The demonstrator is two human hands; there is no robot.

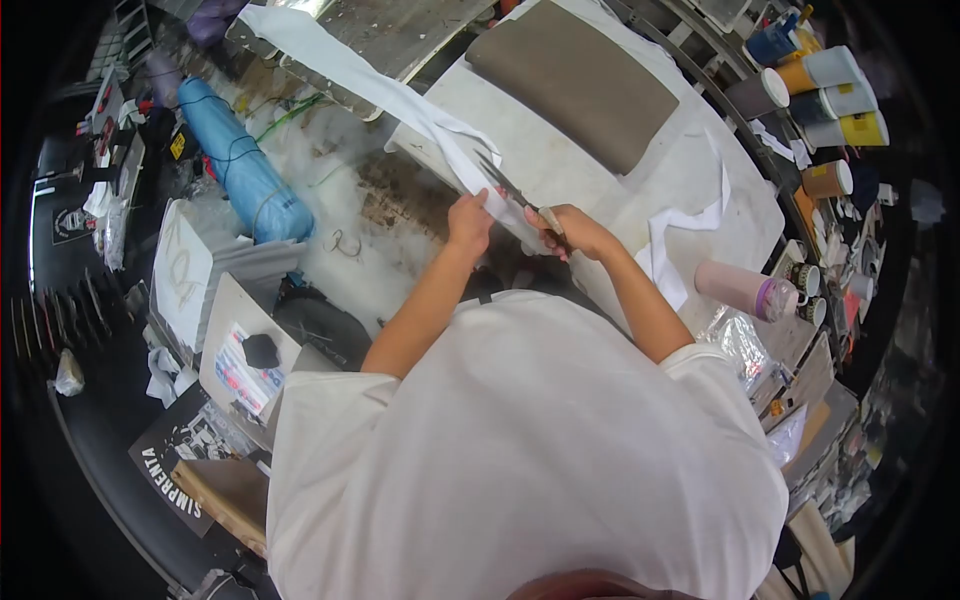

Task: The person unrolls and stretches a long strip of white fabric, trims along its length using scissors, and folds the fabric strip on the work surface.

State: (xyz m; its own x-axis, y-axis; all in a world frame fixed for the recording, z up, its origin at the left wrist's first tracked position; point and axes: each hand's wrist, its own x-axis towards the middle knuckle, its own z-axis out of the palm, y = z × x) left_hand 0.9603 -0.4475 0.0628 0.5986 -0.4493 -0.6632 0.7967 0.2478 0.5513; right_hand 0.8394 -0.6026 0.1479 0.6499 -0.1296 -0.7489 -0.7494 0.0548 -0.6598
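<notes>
My left hand (470,222) is closed on the near end of a long strip of white cloth (370,88), which runs away to the upper left past the table corner. In my right hand (575,232) is a pair of dark scissors (514,190), its blades pointing up and left against the cloth. Whether the blades are parted cannot be made out clearly. Just beyond my hands lies a white-covered table (450,125) with a grey-brown padded panel (572,85) on it. To the right of my right hand, a loose white strip (690,222) trails over the table edge.
A pink bottle (735,288) lies at the right, below several paint tubs (825,70) on a shelf. A blue wrapped roll (240,160) leans at the left. Boards (235,330) stand near my left side, and a grey worktable (390,35) is at the top.
</notes>
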